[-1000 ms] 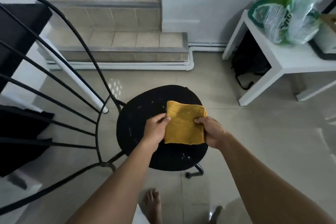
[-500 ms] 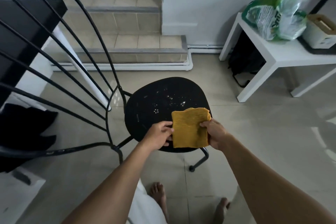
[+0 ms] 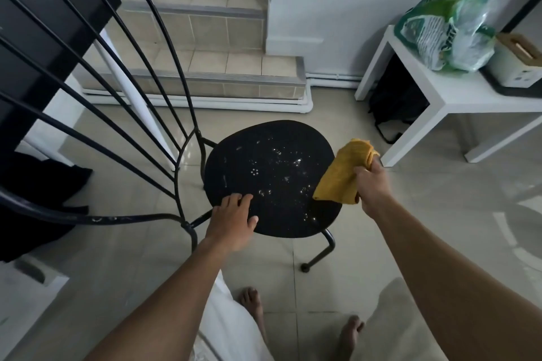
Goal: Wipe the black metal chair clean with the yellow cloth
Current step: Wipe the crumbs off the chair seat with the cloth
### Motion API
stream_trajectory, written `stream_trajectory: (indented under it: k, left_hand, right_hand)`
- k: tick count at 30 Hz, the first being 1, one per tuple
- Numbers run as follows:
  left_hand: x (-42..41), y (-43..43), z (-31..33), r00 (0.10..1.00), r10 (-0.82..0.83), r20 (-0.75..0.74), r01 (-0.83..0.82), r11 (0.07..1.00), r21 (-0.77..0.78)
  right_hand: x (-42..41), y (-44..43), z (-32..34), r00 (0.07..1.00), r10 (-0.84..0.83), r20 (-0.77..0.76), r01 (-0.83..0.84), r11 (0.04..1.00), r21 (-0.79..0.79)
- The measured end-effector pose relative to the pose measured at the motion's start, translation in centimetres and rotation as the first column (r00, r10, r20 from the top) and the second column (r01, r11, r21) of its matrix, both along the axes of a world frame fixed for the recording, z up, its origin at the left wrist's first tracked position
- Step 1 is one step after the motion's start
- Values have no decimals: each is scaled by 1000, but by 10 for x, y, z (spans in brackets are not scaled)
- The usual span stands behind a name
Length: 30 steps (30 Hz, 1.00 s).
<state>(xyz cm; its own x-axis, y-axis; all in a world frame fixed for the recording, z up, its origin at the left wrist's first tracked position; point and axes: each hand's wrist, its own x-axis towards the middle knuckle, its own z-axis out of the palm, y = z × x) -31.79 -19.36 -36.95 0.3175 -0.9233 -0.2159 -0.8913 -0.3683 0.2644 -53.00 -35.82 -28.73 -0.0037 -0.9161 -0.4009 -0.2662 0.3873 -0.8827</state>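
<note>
The black metal chair (image 3: pixel 272 176) stands in the middle of the head view, its round perforated seat speckled with pale spots and its wire back fanning up to the left. My left hand (image 3: pixel 231 220) rests flat on the seat's near left edge, fingers spread. My right hand (image 3: pixel 371 184) grips the folded yellow cloth (image 3: pixel 341 176) at the seat's right edge, where the cloth hangs over the rim.
A white side table (image 3: pixel 457 99) at the right carries a green plastic bag (image 3: pixel 448 29) and a white box. A dark bag sits under it. Tiled steps (image 3: pixel 205 73) lie behind the chair. A black shelf (image 3: pixel 44 35) and dark cloth are at the left. My bare feet stand below.
My left hand let go of the cloth and came down flat on the seat's left edge. My right hand carried the cloth alone to the seat's right edge.
</note>
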Motion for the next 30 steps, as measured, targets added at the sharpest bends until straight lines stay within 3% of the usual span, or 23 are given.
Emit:
stream_trajectory:
  k: [2, 5, 7, 9, 11, 15, 19, 22, 27, 30]
  left_hand:
    - [-2, 2, -5, 1000, 9, -1, -9, 1000, 20]
    - [-8, 3, -15, 997, 71, -19, -71, 997, 28]
    - [-11, 4, -23, 988, 146, -44, -145, 989, 20]
    - [-14, 6, -29, 978, 190, -86, -188, 982, 34]
    - [-15, 7, -34, 981, 175, -80, -170, 983, 61]
    - [-18, 6, -40, 969, 246, -36, -247, 969, -14]
    - [-28, -6, -43, 813, 551, -187, -572, 815, -88]
    - [-29, -19, -46, 738, 631, -238, -660, 749, -59]
    - [-9, -38, -56, 845, 532, -56, -535, 841, -84]
    - [-3, -43, -63, 872, 489, 34, -484, 870, -91]
  right_hand:
    - [5, 2, -6, 977, 51, -207, -85, 984, -156]
    - [8, 13, -31, 865, 178, -469, -341, 894, -290]
    - [10, 27, -58, 753, 333, -568, -531, 817, -225]
    - [11, 46, -88, 600, 495, -629, -667, 744, -50]
    - [11, 62, -112, 438, 543, -716, -745, 665, 49]
    - [13, 71, -123, 397, 489, -777, -750, 661, 32]
    - [17, 72, -119, 370, 417, -830, -764, 645, -16]
    - [17, 60, -124, 409, 324, -853, -755, 645, -117]
    - [19, 45, -147, 305, 320, -897, -838, 538, -94]
    - [26, 44, -157, 304, 293, -907, -828, 552, -99]
